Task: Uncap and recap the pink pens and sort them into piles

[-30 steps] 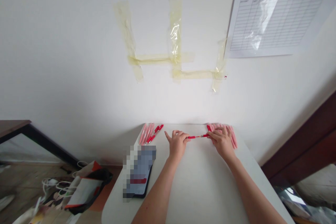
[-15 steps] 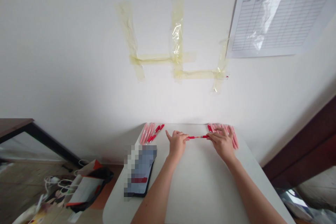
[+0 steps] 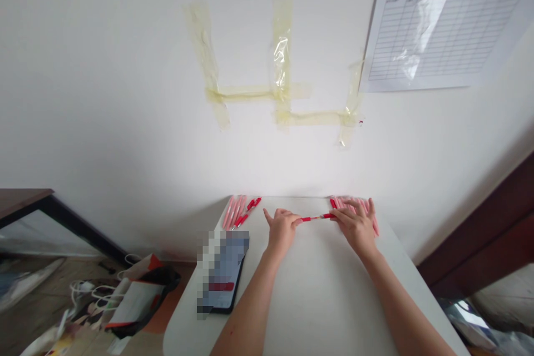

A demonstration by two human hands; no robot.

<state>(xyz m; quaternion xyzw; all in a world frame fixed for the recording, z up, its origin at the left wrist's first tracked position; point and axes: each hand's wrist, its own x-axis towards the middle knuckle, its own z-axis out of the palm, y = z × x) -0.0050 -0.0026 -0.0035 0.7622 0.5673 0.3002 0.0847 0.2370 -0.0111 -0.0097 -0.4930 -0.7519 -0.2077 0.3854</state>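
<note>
Above the white table, a red pen (image 3: 306, 219) stretches sideways between my two hands. My left hand (image 3: 282, 229) pinches its left end, thumb and forefinger closed while another finger sticks out to the left. At the other end, my right hand (image 3: 354, 228) is closed on the red right part (image 3: 327, 216), with some fingers raised. A thin, pale length shows between the two red parts; whether they are joined I cannot tell. Pink pen barrels (image 3: 376, 226) lie in a row behind my right hand, partly hidden by it. More pink barrels (image 3: 234, 212) and red pens (image 3: 246, 214) lie at the back left.
A phone (image 3: 227, 272), partly pixelated, lies at the left of the white table (image 3: 317, 300). The wall behind carries yellowed tape (image 3: 281, 50) and a printed sheet (image 3: 434, 33). Bags and cables (image 3: 133, 295) are on the floor at left; a dark red panel (image 3: 479, 233) stands at right.
My right hand has shifted slightly to the right and up, and the thin length between the pen's red parts looks a little longer. My left hand has hardly moved.
</note>
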